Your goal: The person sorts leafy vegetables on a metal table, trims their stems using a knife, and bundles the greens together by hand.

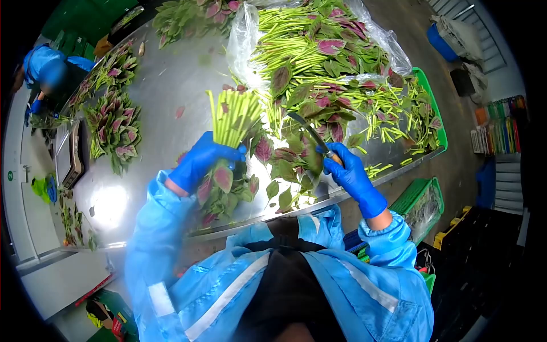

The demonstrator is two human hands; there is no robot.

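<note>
My left hand [208, 159], in a blue glove, is closed around a bunch of red-and-green amaranth [235, 117]. Its pale cut stems point up and away from me, and the leaves hang below my fist. My right hand [350, 174], gloved too, grips the wooden handle of a knife [310, 132] with a dark curved blade, tilted up to the left. Under the blade lie loose amaranth leaves [290, 165] on the steel table. Beyond both hands a large heap of amaranth [307, 48] rests on clear plastic, stems mostly to the left.
A metal table [171, 85] spans the view. Bunched greens [114, 128] lie along its left side, near a scale-like device [73, 154]. A green crate [436, 108] stands at the right edge, another crate [421, 208] below. A co-worker in blue [48, 65] is at the far left.
</note>
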